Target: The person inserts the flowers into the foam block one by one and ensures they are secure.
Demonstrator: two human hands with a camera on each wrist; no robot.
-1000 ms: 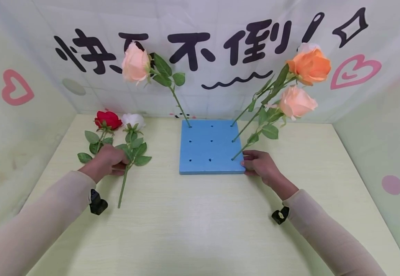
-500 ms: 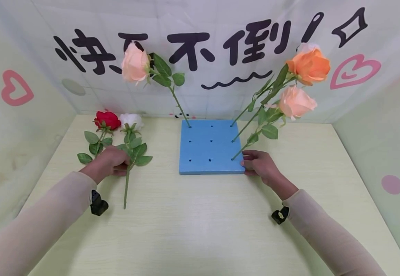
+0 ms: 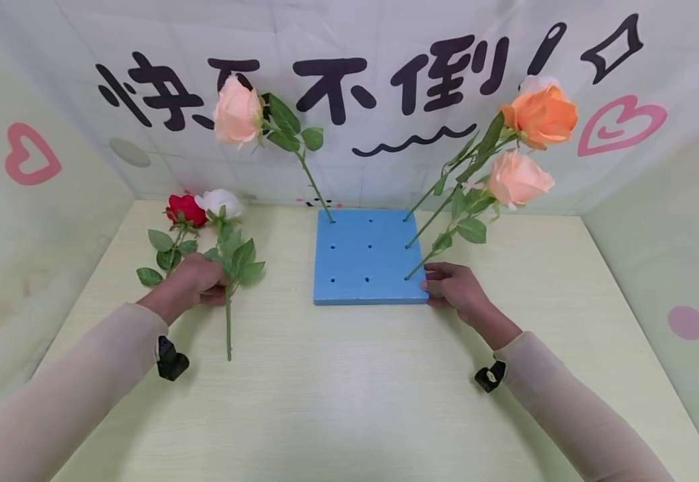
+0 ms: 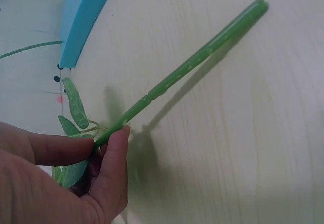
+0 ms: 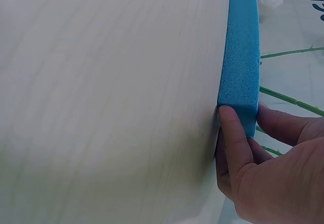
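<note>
My left hand (image 3: pixel 195 281) pinches the green stem of a white rose (image 3: pixel 219 202) between thumb and fingers. In the left wrist view the bare stem end (image 4: pixel 212 44) sticks out past the fingertips and casts a shadow on the table. A red rose (image 3: pixel 185 210) lies just left of the white one, its lower stem hidden behind my hand. My right hand (image 3: pixel 454 289) grips the near right corner of the blue foam board (image 3: pixel 349 292), thumb on the top face and fingers at its side and underside, as the right wrist view shows.
One pale pink rose (image 3: pixel 238 110) stands in the board's back left hole, leaning left. Along its right side, an orange rose (image 3: pixel 541 117), a peach rose (image 3: pixel 519 179) and a whitish one (image 3: pixel 539 83) lean right. A printed cloth wall (image 3: pixel 349 161) rises behind the table.
The white rose has turned in my left hand: its bloom shifted left over the red rose, its stem end swung right. My right hand and the board have stayed put.
</note>
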